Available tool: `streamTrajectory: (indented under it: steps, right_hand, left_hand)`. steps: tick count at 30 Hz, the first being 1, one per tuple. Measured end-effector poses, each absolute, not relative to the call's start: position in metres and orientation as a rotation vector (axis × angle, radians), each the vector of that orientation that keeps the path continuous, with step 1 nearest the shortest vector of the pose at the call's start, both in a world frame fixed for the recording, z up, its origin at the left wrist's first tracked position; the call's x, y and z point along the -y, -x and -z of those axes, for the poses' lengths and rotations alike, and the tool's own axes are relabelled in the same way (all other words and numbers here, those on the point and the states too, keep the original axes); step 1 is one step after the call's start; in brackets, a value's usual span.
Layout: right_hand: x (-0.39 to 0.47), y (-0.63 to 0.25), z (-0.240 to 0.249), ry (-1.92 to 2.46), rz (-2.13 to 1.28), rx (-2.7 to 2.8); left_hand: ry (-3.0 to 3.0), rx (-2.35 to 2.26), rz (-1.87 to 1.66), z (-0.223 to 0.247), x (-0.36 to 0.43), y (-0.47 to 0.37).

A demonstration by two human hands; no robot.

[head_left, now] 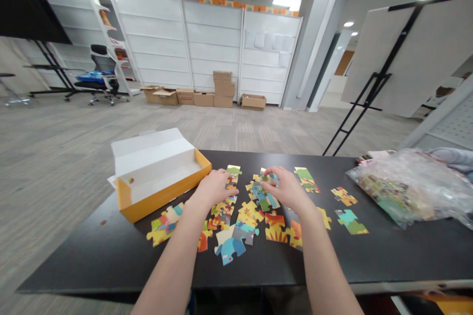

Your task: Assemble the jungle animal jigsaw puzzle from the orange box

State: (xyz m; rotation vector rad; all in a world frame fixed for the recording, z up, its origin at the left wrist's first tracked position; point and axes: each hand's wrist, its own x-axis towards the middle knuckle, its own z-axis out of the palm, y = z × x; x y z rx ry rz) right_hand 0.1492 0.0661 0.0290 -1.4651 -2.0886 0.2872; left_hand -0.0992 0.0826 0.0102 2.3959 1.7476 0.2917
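past two bare forearms [168,261], closest to the camera, and out over a black table [391,256]; on to the left hand [212,187], palm down, fingers loosely bent over a column of puzzle pieces [222,208]; no telling from here whether gripping any; across to the right hand [284,184], thumb and fingers drawn narrow at the top of a middle cluster of pieces [260,197]; no telling whether pinching one or just touching; back between the forearms, spotting a blue piece [229,250] and an orange-and-yellow piece [275,230]; out right, passing a teal-and-green piece [352,222], then an orange-and-red piece [343,196], then a clear plastic bag [417,182]; off left, finding an open yellow box [166,195], white inside, just beside the left hand; farther off, catching cardboard boxes [223,91] against white shelving [214,34]
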Motion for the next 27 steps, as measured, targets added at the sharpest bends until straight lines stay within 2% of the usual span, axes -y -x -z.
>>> streamTrajectory:
  steps: [19,27]
  right_hand:
    - [-0.083,-0.136,-0.015,1.287,-0.307,2.108]
    - [-0.134,-0.101,-0.019,1.32,-0.228,2.265]
  left_hand:
    - [-2.453,-1.922,-0.24,-0.011,-0.067,0.086]
    - [-2.483,-1.873,-0.204,-0.013,-0.063,0.086]
